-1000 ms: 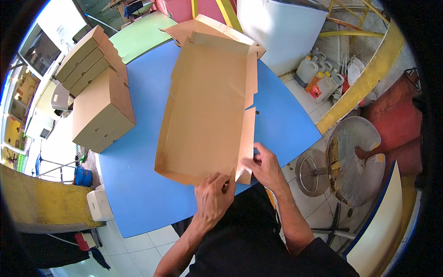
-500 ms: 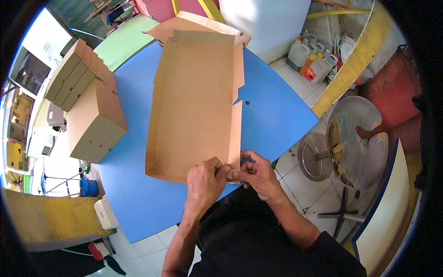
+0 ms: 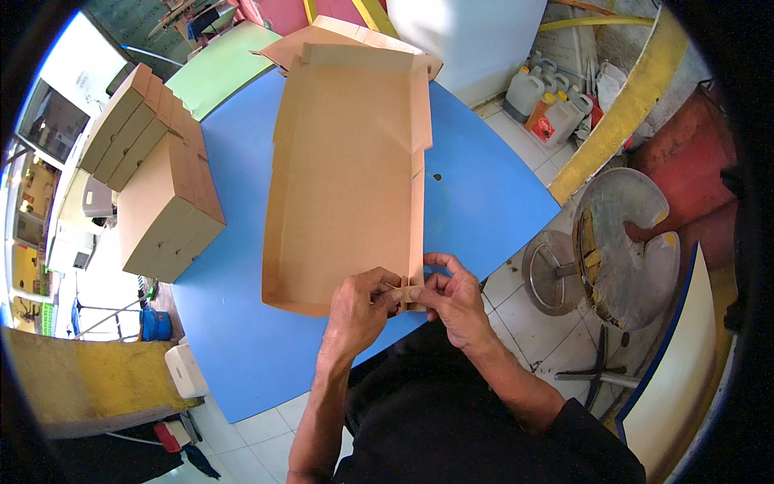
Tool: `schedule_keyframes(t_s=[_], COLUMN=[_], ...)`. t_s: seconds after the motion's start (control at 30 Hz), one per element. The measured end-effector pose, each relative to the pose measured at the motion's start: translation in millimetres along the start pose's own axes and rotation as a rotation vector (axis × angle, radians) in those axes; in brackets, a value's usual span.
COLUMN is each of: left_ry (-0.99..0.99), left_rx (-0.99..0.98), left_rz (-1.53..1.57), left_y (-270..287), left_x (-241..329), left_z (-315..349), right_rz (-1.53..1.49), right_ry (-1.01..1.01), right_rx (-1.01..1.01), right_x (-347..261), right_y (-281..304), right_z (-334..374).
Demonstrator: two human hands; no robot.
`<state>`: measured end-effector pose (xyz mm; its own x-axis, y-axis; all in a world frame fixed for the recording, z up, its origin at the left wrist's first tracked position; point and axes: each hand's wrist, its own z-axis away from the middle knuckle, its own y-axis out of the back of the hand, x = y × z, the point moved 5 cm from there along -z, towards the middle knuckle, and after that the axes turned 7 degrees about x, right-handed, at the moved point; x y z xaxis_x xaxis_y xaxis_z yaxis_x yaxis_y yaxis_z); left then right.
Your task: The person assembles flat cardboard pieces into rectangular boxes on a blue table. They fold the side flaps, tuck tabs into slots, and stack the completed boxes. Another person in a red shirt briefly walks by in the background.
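A long, unfolded brown cardboard box (image 3: 347, 194) lies open on the blue table (image 3: 242, 355), its inside facing up. Its left and near walls stand upright. At the near right corner, my left hand (image 3: 359, 311) pinches the cardboard of the near wall between thumb and fingers. Close beside it, my right hand (image 3: 454, 303) grips the same corner, its thumb pressed on a small folded flap (image 3: 410, 297). The fingertips of both hands nearly meet there, partly hiding the corner.
Stacked folded boxes (image 3: 173, 214) stand at the table's left edge. Flat cardboard (image 3: 363, 34) lies beyond the open box. Plastic jugs (image 3: 556, 121) sit on the floor at the far right, behind a yellow beam. A round metal-based stool (image 3: 621, 242) is tipped over nearby.
The box has shifted slightly to the right along with my hands. Its right wall near the middle now lines up more evenly, and the notch there has narrowed.
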<state>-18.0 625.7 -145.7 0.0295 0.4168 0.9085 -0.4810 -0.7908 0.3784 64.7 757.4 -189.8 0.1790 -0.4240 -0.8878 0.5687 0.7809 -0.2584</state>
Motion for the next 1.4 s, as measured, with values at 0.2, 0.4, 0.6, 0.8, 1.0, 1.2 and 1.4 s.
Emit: schedule_keyframes(t_s=[0.2, 0.4, 0.6, 0.8, 1.0, 1.2, 1.4], left_ry=[-0.063, 0.006, -0.207, -0.254, -0.052, 0.114, -0.201], left_rx=[-0.040, -0.122, -0.119, 0.126, 0.025, 0.256, -0.284], left_rz=[-0.142, -0.104, -0.491, -0.412, -0.846, -0.899, -0.687], left_y=[-1.4, 0.5, -6.2, 23.0, 110.7, 165.5, 47.2], left_x=[-2.2, -7.4, 9.9, 4.0, -36.7, -24.4, -30.1], left_z=[0.1, -3.9, -9.3, 22.2, 118.4, 163.7, 138.9], right_rz=[0.180, 0.275, 0.240, 0.234, 0.924, 1.399, 1.262], right_ry=[-0.024, -0.024, -0.068, -0.062, 0.790, 0.975, 0.873], right_rx=[-0.082, -0.213, -0.267, -0.484, -0.037, -0.134, -0.476], right_x=[-5.9, -19.9, -14.6, -6.6, -72.3, -77.9, -47.3], right_y=[-4.4, 0.3, -10.4, -27.7, 10.1, 40.7, 16.6], right_z=[-4.2, -6.3, -13.4, 5.2, -3.1, -11.0, 25.4])
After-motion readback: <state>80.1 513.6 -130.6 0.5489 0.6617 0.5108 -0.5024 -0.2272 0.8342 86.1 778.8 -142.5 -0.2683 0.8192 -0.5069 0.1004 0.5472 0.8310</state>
